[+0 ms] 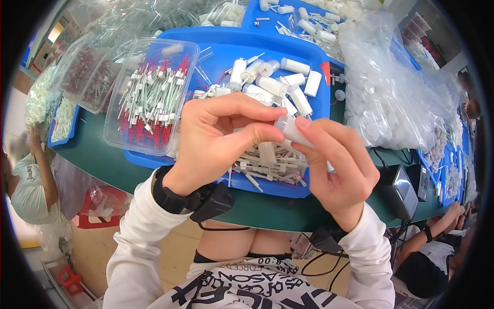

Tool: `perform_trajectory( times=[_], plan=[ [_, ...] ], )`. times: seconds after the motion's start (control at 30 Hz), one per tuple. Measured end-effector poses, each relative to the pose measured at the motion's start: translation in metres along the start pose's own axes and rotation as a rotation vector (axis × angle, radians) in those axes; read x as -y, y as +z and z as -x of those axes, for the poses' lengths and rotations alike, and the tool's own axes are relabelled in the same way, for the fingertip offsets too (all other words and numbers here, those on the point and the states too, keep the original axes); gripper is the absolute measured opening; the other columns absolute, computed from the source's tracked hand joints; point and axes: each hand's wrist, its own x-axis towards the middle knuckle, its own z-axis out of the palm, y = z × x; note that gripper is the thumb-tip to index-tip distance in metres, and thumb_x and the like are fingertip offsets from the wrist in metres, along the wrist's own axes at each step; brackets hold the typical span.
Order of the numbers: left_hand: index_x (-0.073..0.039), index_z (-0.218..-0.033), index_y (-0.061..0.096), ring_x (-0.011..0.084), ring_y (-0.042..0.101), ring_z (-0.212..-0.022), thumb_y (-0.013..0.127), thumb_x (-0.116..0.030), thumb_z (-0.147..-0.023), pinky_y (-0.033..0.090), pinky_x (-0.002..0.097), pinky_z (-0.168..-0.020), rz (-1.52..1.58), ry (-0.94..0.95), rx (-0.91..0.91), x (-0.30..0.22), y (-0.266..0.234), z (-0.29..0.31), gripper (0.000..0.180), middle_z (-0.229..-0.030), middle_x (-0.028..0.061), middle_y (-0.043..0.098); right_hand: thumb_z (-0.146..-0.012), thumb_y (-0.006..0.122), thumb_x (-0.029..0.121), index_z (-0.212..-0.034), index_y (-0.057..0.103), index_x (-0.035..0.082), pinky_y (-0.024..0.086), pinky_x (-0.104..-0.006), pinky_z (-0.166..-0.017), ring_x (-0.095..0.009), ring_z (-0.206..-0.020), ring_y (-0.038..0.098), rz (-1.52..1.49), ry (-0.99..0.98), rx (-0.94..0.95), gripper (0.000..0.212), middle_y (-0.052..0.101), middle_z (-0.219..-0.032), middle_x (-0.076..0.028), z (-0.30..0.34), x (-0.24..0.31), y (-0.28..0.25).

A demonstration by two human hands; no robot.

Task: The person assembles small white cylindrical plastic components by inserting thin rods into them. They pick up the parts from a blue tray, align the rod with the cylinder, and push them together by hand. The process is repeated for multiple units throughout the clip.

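Note:
Over the blue tray [175, 36], my two hands meet on a small white cylinder [292, 131] with a clear end. My left hand [211, 134] pinches its left end between thumb and forefinger. On the other side, my right hand [342, 167] grips its body with the fingertips. Behind my hands, several similar white cylinders [271, 85] lie loose in the tray. A heap of thin white-and-silver stick-like parts [275, 166] lies below them, partly hidden by my hands. At left, a clear plastic box [110, 131] holds white-tipped sticks with red wires [152, 98].
A large clear bag of white caps [370, 98] stands at the right, near a dark boxy device [399, 190] with cables. More clear boxes of red parts [85, 72] sit far left. Another blue tray [252, 13] lies behind. Other people [33, 180] work at both sides.

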Motion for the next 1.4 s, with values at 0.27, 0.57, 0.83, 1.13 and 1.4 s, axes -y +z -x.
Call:
perform_trajectory(
  times=[0.27, 0.57, 0.83, 1.13, 1.4],
  plan=[
    [0.004, -0.093, 0.061, 0.0218, 0.059, -0.090, 0.066, 0.013, -0.066, 0.051, 0.0315, -0.078, -0.052, 0.197, 0.101, 0.003, -0.002, -0.004, 0.029, -0.094, 0.0172, 0.060, -0.074, 0.063, -0.002, -0.099, 0.061, -0.002, 0.050, -0.0248, -0.065, -0.015, -0.077, 0.063, -0.713, 0.569, 0.090, 0.025, 0.063, -0.088, -0.011, -0.008, 0.008, -0.007],
    [0.006, -0.091, 0.061, 0.0217, 0.060, -0.085, 0.066, 0.014, -0.064, 0.051, 0.0308, -0.077, -0.145, 0.111, 0.046, 0.003, 0.000, -0.004, 0.029, -0.093, 0.0170, 0.060, -0.069, 0.069, 0.002, -0.094, 0.062, 0.000, 0.048, -0.0248, -0.062, -0.018, -0.073, 0.062, -0.374, 0.374, 0.071, 0.026, 0.063, -0.085, -0.011, 0.006, -0.007, 0.002],
    [0.005, -0.088, 0.064, 0.0197, 0.061, -0.082, 0.068, 0.012, -0.064, 0.050, 0.0269, -0.069, -0.209, 0.197, 0.078, 0.001, 0.000, -0.003, 0.025, -0.087, 0.0161, 0.064, -0.064, 0.071, -0.003, -0.091, 0.063, -0.001, 0.048, -0.0258, -0.060, -0.021, -0.070, 0.061, -0.228, 0.170, 0.002, 0.029, 0.063, -0.081, -0.012, 0.000, -0.003, 0.002],
    [0.006, -0.093, 0.063, 0.0214, 0.061, -0.087, 0.062, 0.014, -0.069, 0.051, 0.0280, -0.073, -0.150, 0.151, 0.028, 0.005, 0.004, -0.003, 0.025, -0.094, 0.0175, 0.063, -0.063, 0.071, -0.004, -0.091, 0.063, -0.002, 0.049, -0.0259, -0.061, -0.021, -0.071, 0.061, -0.235, 0.123, 0.007, 0.029, 0.063, -0.083, -0.013, -0.001, -0.009, 0.003],
    [0.007, -0.099, 0.059, 0.0225, 0.061, -0.090, 0.061, 0.013, -0.071, 0.051, 0.0299, -0.077, -0.012, -0.022, 0.035, 0.002, 0.005, -0.003, 0.028, -0.096, 0.0186, 0.061, -0.067, 0.072, 0.004, -0.094, 0.062, 0.001, 0.049, -0.0259, -0.062, -0.020, -0.072, 0.062, -0.306, 0.182, 0.006, 0.029, 0.063, -0.087, -0.012, 0.000, -0.015, 0.001]
  ],
)
